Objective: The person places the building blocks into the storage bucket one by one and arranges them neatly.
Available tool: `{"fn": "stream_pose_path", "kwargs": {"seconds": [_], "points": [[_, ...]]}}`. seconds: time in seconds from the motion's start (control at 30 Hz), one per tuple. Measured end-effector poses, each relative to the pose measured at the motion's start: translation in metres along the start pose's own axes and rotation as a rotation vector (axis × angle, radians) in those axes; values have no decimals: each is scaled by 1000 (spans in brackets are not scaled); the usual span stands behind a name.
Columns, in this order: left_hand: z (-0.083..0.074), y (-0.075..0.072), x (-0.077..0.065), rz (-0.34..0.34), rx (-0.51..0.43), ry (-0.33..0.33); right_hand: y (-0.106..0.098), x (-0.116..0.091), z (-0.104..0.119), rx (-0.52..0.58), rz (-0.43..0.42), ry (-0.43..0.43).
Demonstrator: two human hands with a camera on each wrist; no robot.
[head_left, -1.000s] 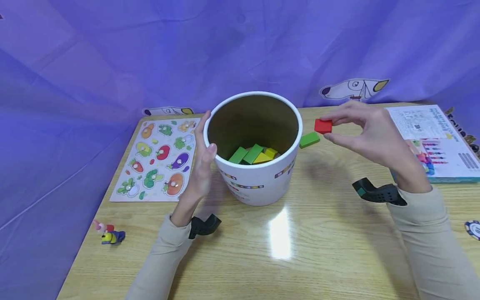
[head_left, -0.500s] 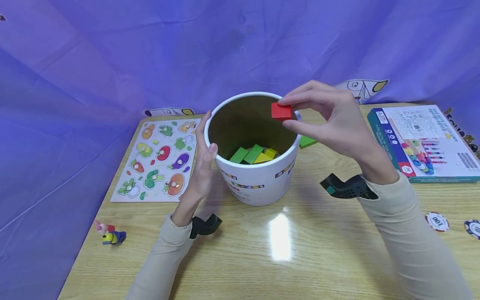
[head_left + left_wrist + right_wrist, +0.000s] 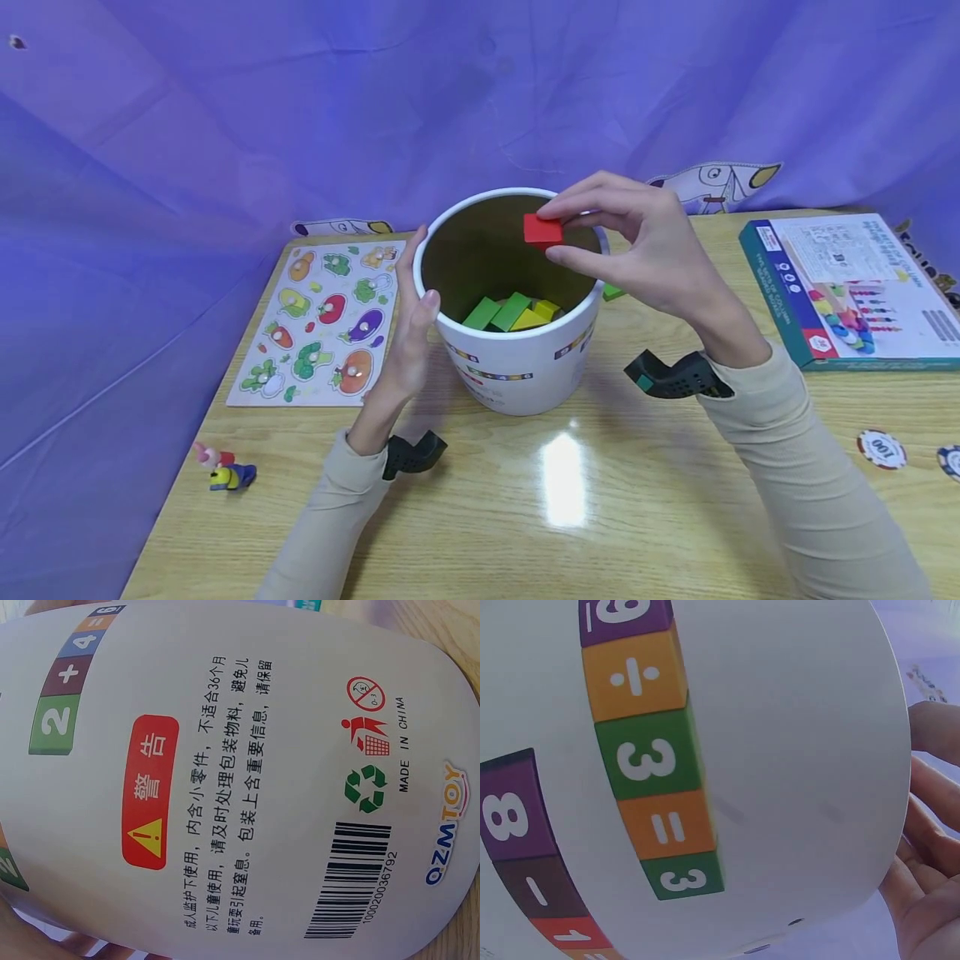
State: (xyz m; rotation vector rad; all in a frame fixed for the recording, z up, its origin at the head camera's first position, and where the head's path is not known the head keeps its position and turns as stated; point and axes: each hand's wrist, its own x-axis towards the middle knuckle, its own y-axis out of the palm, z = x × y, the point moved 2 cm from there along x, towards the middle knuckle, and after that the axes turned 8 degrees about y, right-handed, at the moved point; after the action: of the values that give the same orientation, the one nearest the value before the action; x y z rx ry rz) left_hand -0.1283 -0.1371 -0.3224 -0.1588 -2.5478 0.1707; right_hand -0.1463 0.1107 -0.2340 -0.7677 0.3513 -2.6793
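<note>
A white bucket point(image 3: 517, 367) printed with coloured sums stands on the wooden table. Several green and yellow toy blocks point(image 3: 512, 312) lie at its bottom. My left hand point(image 3: 411, 342) rests along the bucket's left side, fingers fairly straight and thumb tip at the rim. Between thumb and fingertips my right hand point(image 3: 637, 237) pinches a red block point(image 3: 543, 230) over the bucket's opening. In the right wrist view, part of that hand point(image 3: 934, 900) shows past the bucket's edge; the red block is hidden there. Printed warning text on the bucket wall point(image 3: 292, 780) fills the left wrist view.
One green block point(image 3: 612, 292) lies right of the bucket, partly hidden. A vegetable puzzle board point(image 3: 251, 350) lies at left, with small toy figures point(image 3: 231, 477) below it. At right are a boxed toy set point(image 3: 855, 292) and poker chips point(image 3: 881, 449). A purple curtain hangs behind.
My right hand has carried the red block left, from beside the bucket to over its opening. My left hand has stayed on the bucket.
</note>
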Motion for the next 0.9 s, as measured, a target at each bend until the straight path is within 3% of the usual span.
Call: {"fn": "stream_pose_path", "kwargs": {"seconds": [0.4,0.6,0.77,0.83,0.9], "points": [[-1,-1,1,5,-17,14,-3,-1,-2,67,47,-40],[0,-2,1,-8,-19,12,-21,-7,-8,281,-4,4],[1,-2,0,-7,-27,4,-42,-11,-33,438,-106,95],[1,-1,0,-4,-23,-4,-47,-14,-51,426,-128,143],[1,-1,1,-3,-16,-14,-48,-18,-73,329,-130,217]]}}
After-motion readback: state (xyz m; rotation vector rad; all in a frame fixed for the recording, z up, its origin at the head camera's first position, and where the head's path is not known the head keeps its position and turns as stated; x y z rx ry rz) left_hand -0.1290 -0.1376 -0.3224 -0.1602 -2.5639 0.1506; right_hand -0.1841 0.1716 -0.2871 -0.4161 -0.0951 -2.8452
